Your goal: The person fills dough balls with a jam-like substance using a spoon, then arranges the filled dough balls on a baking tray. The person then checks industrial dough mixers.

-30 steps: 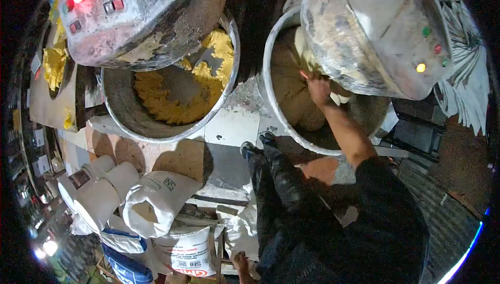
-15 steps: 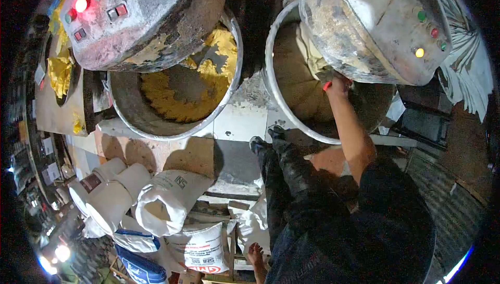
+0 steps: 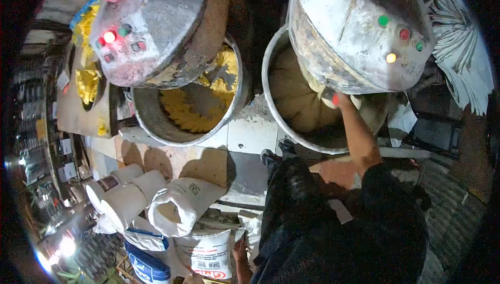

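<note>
My right hand (image 3: 344, 100) reaches into the right mixer bowl (image 3: 268, 83), just under the front of the mixer head (image 3: 346, 34). Its fingers are closed around something with a red part and a greyish part; the mixer head and the hand's own angle obscure what it is. Brownish dough (image 3: 294, 94) with folds fills much of this bowl, and a paler bulge of dough shows beside the hand. Low in the view, my left hand (image 3: 240, 251) hangs near the white sacks. A pale patch shows at its fingertips, and I cannot make out whether they grip it.
Yellow dough (image 3: 190, 109) lies in the left mixer bowl (image 3: 136, 109). White buckets (image 3: 125, 208), an open rolled-down sack (image 3: 200, 195), a printed white sack (image 3: 205, 255) and a blue bag (image 3: 146, 266) stand at lower left. Folded pale sacks (image 3: 458, 44) hang at right.
The whole view has shifted with my head. My right hand remains in the right bowl beside the dough. My left hand sits lower and further left, closer to the printed sack.
</note>
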`<state>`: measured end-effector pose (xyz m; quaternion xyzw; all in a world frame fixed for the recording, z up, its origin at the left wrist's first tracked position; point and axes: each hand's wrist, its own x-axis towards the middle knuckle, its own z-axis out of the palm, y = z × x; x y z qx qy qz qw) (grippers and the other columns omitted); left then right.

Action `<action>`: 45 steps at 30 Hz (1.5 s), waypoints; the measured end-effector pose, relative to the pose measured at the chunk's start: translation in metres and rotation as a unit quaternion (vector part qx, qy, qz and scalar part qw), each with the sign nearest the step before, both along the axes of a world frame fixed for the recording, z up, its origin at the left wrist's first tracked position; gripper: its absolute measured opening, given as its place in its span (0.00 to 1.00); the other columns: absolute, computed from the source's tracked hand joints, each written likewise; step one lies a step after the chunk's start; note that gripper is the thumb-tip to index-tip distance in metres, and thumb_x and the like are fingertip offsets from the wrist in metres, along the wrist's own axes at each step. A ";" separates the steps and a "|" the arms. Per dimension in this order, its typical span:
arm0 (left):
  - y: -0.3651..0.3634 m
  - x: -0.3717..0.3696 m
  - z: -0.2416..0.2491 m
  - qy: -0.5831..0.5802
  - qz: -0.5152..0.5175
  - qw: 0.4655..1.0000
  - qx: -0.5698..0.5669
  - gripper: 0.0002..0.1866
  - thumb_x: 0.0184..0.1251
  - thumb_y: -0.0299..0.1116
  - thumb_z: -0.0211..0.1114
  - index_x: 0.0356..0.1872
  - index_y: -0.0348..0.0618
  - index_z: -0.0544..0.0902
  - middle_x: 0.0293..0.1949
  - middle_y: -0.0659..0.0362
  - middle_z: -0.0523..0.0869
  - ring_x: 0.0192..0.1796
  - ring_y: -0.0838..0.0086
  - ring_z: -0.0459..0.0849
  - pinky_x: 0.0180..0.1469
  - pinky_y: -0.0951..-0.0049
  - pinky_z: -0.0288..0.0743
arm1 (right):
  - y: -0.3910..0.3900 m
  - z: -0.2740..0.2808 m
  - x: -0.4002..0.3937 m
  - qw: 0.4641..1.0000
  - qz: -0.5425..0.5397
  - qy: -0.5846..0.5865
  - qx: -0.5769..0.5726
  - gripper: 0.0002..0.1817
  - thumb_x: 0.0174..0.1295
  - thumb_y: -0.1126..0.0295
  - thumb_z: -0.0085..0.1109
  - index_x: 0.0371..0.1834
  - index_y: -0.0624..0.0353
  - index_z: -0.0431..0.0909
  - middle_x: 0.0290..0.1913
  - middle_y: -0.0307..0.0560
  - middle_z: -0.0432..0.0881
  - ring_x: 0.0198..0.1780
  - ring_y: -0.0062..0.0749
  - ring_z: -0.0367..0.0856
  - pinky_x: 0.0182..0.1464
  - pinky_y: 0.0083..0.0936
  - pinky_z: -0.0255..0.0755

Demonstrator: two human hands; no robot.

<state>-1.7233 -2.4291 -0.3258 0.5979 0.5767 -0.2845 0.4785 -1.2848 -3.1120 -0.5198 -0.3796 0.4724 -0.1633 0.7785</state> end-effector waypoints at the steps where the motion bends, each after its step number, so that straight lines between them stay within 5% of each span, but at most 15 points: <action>1: 0.002 0.009 0.006 -0.015 -0.011 1.000 -0.003 0.17 0.65 0.42 0.64 0.50 0.44 0.81 0.35 0.59 0.83 0.31 0.71 0.82 0.32 0.71 0.76 | -0.006 -0.004 -0.011 0.998 0.000 -0.045 0.050 0.23 0.64 0.72 0.58 0.63 0.52 0.68 0.58 0.44 0.76 0.54 0.36 0.77 0.54 0.35 0.76; 6: 0.010 0.060 -0.004 -0.010 -0.130 0.991 -0.007 0.16 0.66 0.42 0.62 0.49 0.44 0.81 0.41 0.57 0.85 0.33 0.69 0.83 0.38 0.66 0.79 | 0.056 0.157 -0.104 0.963 -0.097 -0.091 0.236 0.16 0.54 0.70 0.58 0.46 0.59 0.72 0.47 0.51 0.76 0.43 0.47 0.79 0.40 0.51 0.79; 8: 0.026 0.071 -0.033 -0.205 -0.780 0.552 0.211 0.17 0.65 0.42 0.61 0.48 0.43 0.81 0.39 0.54 0.86 0.33 0.66 0.84 0.36 0.63 0.79 | 0.069 0.171 -0.152 0.995 0.040 -0.057 0.077 0.15 0.61 0.55 0.56 0.27 0.54 0.71 0.22 0.39 0.72 0.24 0.33 0.75 0.23 0.35 0.71; 9: 0.031 0.081 -0.055 -0.147 -0.562 0.808 0.098 0.17 0.64 0.41 0.61 0.49 0.43 0.82 0.38 0.53 0.86 0.34 0.66 0.84 0.37 0.63 0.79 | 0.083 0.264 -0.147 0.967 0.193 -0.101 0.130 0.11 0.62 0.59 0.59 0.33 0.55 0.75 0.24 0.39 0.75 0.26 0.32 0.77 0.28 0.31 0.73; 11: 0.011 0.104 -0.072 -0.162 -0.339 0.927 -0.022 0.18 0.62 0.40 0.63 0.49 0.42 0.83 0.36 0.53 0.87 0.33 0.65 0.85 0.38 0.64 0.80 | 0.107 0.348 -0.109 0.984 0.141 -0.106 -0.032 0.10 0.63 0.62 0.59 0.36 0.56 0.77 0.26 0.39 0.77 0.27 0.33 0.79 0.30 0.31 0.74; 14: 0.010 0.148 -0.094 -0.300 -0.606 0.736 0.033 0.17 0.63 0.38 0.63 0.49 0.39 0.82 0.34 0.54 0.87 0.28 0.63 0.85 0.32 0.65 0.80 | 0.096 0.501 -0.074 0.851 0.208 -0.048 -0.480 0.11 0.65 0.70 0.59 0.48 0.60 0.80 0.35 0.43 0.83 0.32 0.37 0.82 0.39 0.31 0.75; 16: -0.006 0.172 -0.086 -0.144 -0.134 0.971 -0.133 0.16 0.63 0.37 0.64 0.50 0.40 0.81 0.34 0.56 0.86 0.29 0.65 0.85 0.29 0.66 0.80 | 0.068 0.531 -0.033 0.677 0.095 0.049 -0.728 0.13 0.66 0.70 0.57 0.51 0.62 0.79 0.42 0.49 0.85 0.39 0.41 0.84 0.43 0.32 0.76; 20: 0.019 0.218 -0.105 -0.163 -0.001 0.962 -0.219 0.11 0.65 0.35 0.63 0.45 0.43 0.81 0.28 0.61 0.79 0.28 0.73 0.81 0.22 0.70 0.73 | 0.014 0.564 0.076 0.409 0.115 -0.038 -0.905 0.19 0.57 0.80 0.55 0.54 0.62 0.78 0.50 0.57 0.82 0.50 0.54 0.80 0.54 0.38 0.73; 21: 0.011 0.211 -0.086 -0.295 -0.193 0.935 -0.027 0.10 0.65 0.34 0.63 0.44 0.43 0.81 0.27 0.63 0.78 0.26 0.74 0.78 0.22 0.70 0.71 | 0.005 0.553 0.093 0.382 0.143 -0.004 -0.913 0.22 0.54 0.83 0.54 0.54 0.59 0.79 0.52 0.56 0.81 0.53 0.54 0.79 0.55 0.39 0.72; 24: 0.070 0.194 -0.095 -0.165 0.142 0.948 -0.232 0.09 0.64 0.33 0.63 0.42 0.43 0.81 0.28 0.62 0.79 0.25 0.74 0.77 0.23 0.70 0.72 | -0.010 0.530 0.116 0.439 0.252 0.060 -0.860 0.26 0.52 0.86 0.51 0.56 0.55 0.79 0.54 0.57 0.80 0.55 0.52 0.78 0.57 0.39 0.72; 28: 0.123 0.118 -0.084 -0.203 -0.011 0.979 -0.017 0.15 0.64 0.43 0.60 0.33 0.39 0.82 0.21 0.58 0.80 0.22 0.73 0.77 0.24 0.66 0.74 | -0.013 0.501 0.135 0.683 0.335 -0.038 -0.648 0.23 0.55 0.84 0.49 0.56 0.61 0.78 0.57 0.52 0.80 0.61 0.38 0.76 0.65 0.33 0.67; 29: 0.149 0.096 -0.109 -0.135 -0.086 0.987 0.012 0.17 0.62 0.44 0.61 0.33 0.37 0.83 0.22 0.54 0.81 0.26 0.70 0.80 0.28 0.64 0.75 | -0.026 0.488 0.140 0.551 0.315 -0.064 -0.770 0.17 0.60 0.77 0.52 0.53 0.61 0.80 0.52 0.47 0.82 0.56 0.35 0.78 0.62 0.31 0.68; 30: 0.171 0.074 -0.118 -0.061 -0.160 0.985 0.035 0.18 0.60 0.45 0.62 0.34 0.36 0.84 0.23 0.50 0.83 0.30 0.67 0.84 0.32 0.62 0.77 | -0.063 0.473 0.157 0.798 0.336 -0.103 -0.490 0.14 0.63 0.68 0.56 0.50 0.59 0.81 0.46 0.41 0.82 0.51 0.31 0.77 0.56 0.29 0.70; 34: 0.223 0.078 -0.108 -0.123 -0.192 0.933 0.279 0.23 0.57 0.50 0.64 0.41 0.40 0.85 0.39 0.43 0.86 0.45 0.50 0.84 0.51 0.56 0.75 | 0.030 0.522 0.169 0.162 -0.126 0.005 -0.979 0.24 0.60 0.54 0.60 0.55 0.56 0.78 0.49 0.51 0.82 0.52 0.50 0.77 0.53 0.48 0.70; 45: 0.447 0.463 0.052 -0.448 -0.080 0.862 0.225 0.07 0.60 0.37 0.69 0.32 0.45 0.88 0.35 0.53 0.86 0.39 0.63 0.86 0.44 0.65 0.78 | 0.654 0.553 0.311 0.451 0.104 -0.307 -0.832 0.10 0.61 0.74 0.53 0.44 0.67 0.77 0.43 0.53 0.78 0.45 0.46 0.77 0.47 0.37 0.73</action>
